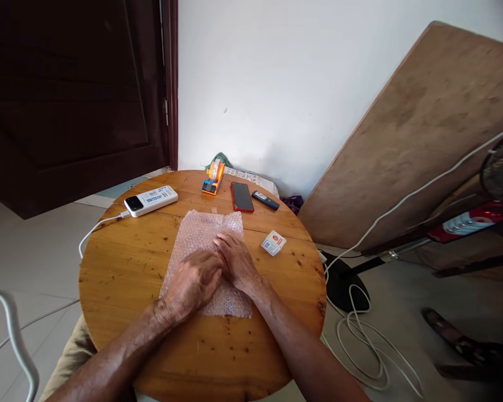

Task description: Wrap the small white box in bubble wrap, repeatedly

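Observation:
A sheet of bubble wrap (193, 234) lies flat on the round wooden table (126, 290). Over its middle is my left hand (194, 279), its fingers bent and curled down; what they hold, if anything, is hidden beneath the hand. My right hand (236, 259) rests on the wrap just beside it, palm down, with fingers stretched toward the upper left. The two hands touch or overlap near the thumbs.
Around the table's far side are a white power bank (155, 200) with a cable, an orange tape dispenser (213, 178), a red-edged phone (242, 197), a dark small device (265, 200) and a small box (273, 243). Cables lie on the floor.

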`<state>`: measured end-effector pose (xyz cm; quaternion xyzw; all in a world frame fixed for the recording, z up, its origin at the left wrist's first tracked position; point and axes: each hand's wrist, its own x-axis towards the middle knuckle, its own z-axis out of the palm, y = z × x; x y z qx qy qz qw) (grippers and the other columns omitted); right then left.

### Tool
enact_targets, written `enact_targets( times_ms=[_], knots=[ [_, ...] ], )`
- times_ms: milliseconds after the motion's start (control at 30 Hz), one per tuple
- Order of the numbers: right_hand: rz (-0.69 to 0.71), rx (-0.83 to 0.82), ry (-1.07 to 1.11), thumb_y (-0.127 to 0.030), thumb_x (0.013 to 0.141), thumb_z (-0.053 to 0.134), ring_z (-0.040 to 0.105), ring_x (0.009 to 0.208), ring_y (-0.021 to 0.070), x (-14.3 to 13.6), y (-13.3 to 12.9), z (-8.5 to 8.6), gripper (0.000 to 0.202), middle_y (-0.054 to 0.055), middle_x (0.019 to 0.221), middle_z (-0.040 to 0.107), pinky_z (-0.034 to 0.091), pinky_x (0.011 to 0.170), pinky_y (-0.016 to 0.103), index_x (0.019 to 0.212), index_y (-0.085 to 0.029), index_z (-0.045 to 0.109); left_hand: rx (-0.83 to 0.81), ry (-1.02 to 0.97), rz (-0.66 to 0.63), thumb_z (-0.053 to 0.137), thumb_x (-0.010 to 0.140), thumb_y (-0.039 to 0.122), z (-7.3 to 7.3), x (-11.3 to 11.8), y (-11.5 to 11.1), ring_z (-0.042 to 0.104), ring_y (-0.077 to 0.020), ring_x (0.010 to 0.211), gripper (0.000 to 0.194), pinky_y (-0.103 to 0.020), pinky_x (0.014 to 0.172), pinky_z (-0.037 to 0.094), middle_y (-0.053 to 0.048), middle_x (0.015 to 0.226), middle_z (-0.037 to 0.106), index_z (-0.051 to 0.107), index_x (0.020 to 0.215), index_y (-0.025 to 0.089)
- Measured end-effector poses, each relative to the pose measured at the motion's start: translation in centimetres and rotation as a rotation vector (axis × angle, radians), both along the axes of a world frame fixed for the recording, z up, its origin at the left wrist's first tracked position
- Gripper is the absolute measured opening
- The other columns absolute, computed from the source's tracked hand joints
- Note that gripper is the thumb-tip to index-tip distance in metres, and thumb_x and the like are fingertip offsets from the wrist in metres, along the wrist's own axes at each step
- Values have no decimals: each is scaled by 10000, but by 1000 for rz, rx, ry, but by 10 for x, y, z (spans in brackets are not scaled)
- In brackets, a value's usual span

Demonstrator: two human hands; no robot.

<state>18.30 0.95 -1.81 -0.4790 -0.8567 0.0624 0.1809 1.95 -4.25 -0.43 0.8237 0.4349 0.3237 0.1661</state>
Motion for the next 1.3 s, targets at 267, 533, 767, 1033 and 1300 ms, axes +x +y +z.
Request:
enact_targets(
  times_ms=[267,533,767,1033,1300],
  knots=[
    [-68,44,-4,-224,961,508,488,1290,270,6,-3,1,322,109,1387,546,407,1075,438,1277,-191,562,-21,351,303,576,819,245,-18,-9,13,537,-328,1258,420,-493,1061,412,-161,1337,609,589,1227,149],
    [-205,7,-107,-240,968,507,506,1262,286,15,5,7,329,135,1400,545,409,1035,435,1279,-147,557,-73,391,317,583,824,276,-11,-12,15,541,-322,1248,411,-484,1041,416,-157,1327,614,580,1217,157],
    [-222,18,-97,-253,963,516,515,1239,284,16,9,7,314,133,1366,568,402,1023,428,1259,-156,562,-65,394,312,587,823,303,-13,-14,15,501,-339,1281,440,-508,1047,407,-158,1382,565,573,1244,174],
    [-211,145,-87,-263,968,485,451,1307,311,17,-1,12,353,145,1432,509,360,1040,466,1306,-177,539,-59,410,356,623,804,382,-15,-16,17,433,-357,1340,494,-526,1066,381,-159,1411,540,571,1258,195],
    [-163,63,-180,-350,964,532,515,1212,300,10,-7,12,324,134,1335,582,367,1001,456,1236,-178,565,-67,442,377,611,805,436,-14,-16,17,438,-364,1341,557,-525,1063,364,-170,1441,521,557,1283,156]
  ],
)
